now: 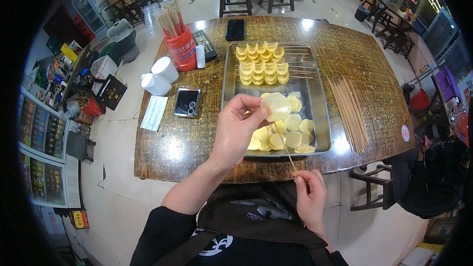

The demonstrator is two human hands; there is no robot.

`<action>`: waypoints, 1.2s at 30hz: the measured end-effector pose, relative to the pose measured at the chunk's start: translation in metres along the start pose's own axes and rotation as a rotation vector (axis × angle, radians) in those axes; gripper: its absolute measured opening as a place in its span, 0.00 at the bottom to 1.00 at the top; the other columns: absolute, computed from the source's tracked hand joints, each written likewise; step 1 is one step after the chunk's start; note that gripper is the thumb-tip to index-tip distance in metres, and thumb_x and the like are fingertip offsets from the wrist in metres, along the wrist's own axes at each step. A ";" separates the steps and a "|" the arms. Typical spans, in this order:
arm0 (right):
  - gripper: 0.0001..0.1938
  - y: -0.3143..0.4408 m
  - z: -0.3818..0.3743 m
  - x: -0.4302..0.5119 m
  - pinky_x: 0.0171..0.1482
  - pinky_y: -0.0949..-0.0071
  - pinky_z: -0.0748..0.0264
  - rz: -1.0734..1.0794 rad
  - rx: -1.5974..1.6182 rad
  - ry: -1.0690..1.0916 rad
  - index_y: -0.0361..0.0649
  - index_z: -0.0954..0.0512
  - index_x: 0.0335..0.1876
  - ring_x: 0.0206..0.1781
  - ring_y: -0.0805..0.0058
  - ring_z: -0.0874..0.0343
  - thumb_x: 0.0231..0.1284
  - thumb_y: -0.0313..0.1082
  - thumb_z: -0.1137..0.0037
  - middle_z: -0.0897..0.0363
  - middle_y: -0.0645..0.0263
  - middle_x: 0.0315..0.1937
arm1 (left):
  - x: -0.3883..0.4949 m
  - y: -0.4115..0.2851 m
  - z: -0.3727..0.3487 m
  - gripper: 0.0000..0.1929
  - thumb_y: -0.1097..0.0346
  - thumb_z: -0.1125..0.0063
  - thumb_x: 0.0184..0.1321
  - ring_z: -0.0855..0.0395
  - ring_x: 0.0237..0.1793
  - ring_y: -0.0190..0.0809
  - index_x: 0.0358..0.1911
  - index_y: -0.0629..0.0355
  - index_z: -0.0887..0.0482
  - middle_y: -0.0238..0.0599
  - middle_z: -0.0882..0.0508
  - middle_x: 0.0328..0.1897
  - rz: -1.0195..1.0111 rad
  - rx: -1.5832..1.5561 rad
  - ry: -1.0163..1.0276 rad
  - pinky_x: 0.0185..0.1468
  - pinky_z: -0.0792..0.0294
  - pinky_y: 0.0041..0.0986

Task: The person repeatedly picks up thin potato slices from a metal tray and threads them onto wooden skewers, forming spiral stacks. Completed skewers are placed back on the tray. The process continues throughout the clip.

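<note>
My left hand [242, 125] pinches a thin, pale yellow slice [275, 107], likely potato, between thumb and fingers above a metal tray [324, 118]. My right hand [310, 192], low at the table's front edge, grips the lower end of a thin wooden skewer [287, 151]. The skewer's upper end reaches the lower rim of the held slice; whether it pierces it I cannot tell. Loose slices [293, 139] lie in the near part of the tray. Skewered, curved slices [264, 73] sit in rows in its far part. A bundle of bare skewers [349, 114] lies right of the tray.
Left of the tray are a phone-like device [187, 102], a printed sheet [153, 113], white paper rolls [164, 70], a red container of sticks [181, 51] and a remote control [205, 45]. A black phone [235, 30] lies behind the tray. At the right, a person sits beside the table.
</note>
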State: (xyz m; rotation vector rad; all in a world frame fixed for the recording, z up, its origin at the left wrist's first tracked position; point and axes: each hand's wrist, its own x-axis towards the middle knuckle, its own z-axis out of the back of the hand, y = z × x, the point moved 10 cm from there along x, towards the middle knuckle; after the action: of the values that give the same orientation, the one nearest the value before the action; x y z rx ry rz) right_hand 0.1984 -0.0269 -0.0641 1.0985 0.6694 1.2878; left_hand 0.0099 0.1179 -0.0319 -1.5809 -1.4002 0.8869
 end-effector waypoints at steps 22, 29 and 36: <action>0.04 -0.018 -0.009 -0.003 0.31 0.84 0.34 -0.133 0.200 -0.007 0.34 0.22 0.43 0.28 0.84 0.32 0.66 0.20 0.46 0.32 0.68 0.35 | -0.002 -0.007 -0.005 0.03 0.75 0.45 0.69 0.16 0.43 0.31 0.42 0.65 0.23 0.36 0.17 0.42 -0.104 0.116 -0.003 0.49 0.18 0.28; 0.05 -0.016 -0.005 -0.003 0.37 0.77 0.31 -0.143 0.137 -0.055 0.36 0.20 0.42 0.32 0.74 0.29 0.63 0.21 0.42 0.30 0.64 0.30 | 0.002 -0.005 -0.001 0.05 0.74 0.43 0.68 0.16 0.42 0.32 0.44 0.63 0.23 0.37 0.16 0.42 -0.077 0.061 -0.006 0.47 0.18 0.27; 0.05 -0.002 -0.007 -0.002 0.35 0.82 0.33 -0.122 0.069 0.024 0.33 0.20 0.41 0.31 0.84 0.30 0.66 0.21 0.48 0.30 0.68 0.32 | 0.000 -0.009 -0.002 0.05 0.74 0.43 0.68 0.17 0.42 0.32 0.43 0.65 0.22 0.38 0.16 0.41 -0.125 0.062 -0.043 0.47 0.17 0.27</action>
State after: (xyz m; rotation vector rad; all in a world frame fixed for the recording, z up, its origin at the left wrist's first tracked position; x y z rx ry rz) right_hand 0.1924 -0.0265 -0.0686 1.0831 0.7920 1.1826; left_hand 0.0078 0.1177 -0.0229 -1.4192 -1.4710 0.8850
